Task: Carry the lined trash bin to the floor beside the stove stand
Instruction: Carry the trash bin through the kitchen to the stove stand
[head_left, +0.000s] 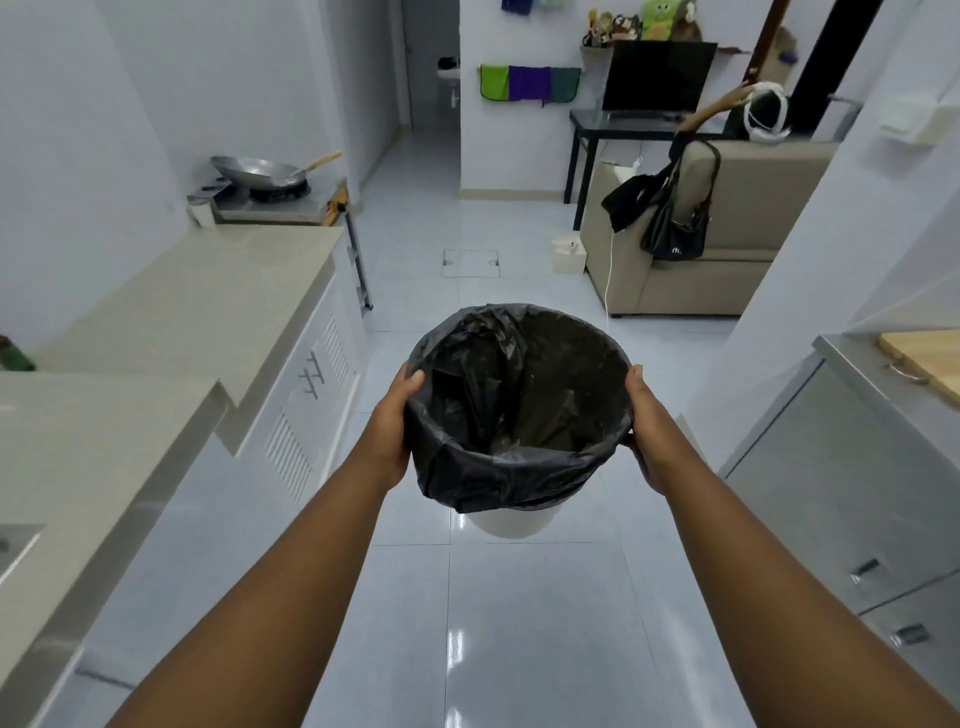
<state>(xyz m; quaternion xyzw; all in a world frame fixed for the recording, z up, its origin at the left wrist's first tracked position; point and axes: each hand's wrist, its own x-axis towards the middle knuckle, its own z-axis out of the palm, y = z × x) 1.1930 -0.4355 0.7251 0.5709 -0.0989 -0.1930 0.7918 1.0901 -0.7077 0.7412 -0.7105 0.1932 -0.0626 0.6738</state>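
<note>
**Head view: bin held in the air between both hands**

The head view looks down two bare arms stretched out over a glossy tiled floor (519, 649). Between them hangs the bin (511, 522), a white tub with a black liner (519, 405) folded over its rim and sagging inside. It is clear of the floor, out in the middle of the aisle.

The left hand (392, 431) presses the bin's left side, thumb hooked over the lined rim. The right hand (649, 431) does the same on the right side, thumb on top of the rim and fingers wrapped down behind the wall. Each grip is closed on the bin; the bin sits roughly level, its mouth open to the camera.

On the left runs a pale counter (171, 306) with louvred cabinet doors under it. Past its far end stands the stove stand (291, 208), carrying a burner with a wok (257, 171) on top, wooden handle pointing right. The bin is well apart from it, nearer the person.

On the right is a steel cabinet (831, 467) with a wooden board (924, 358) on it. Farther back sit a beige sofa (727, 249) with a black bag (678, 228) slung on its arm, and a dark screen (657, 78) on a black table.
</note>
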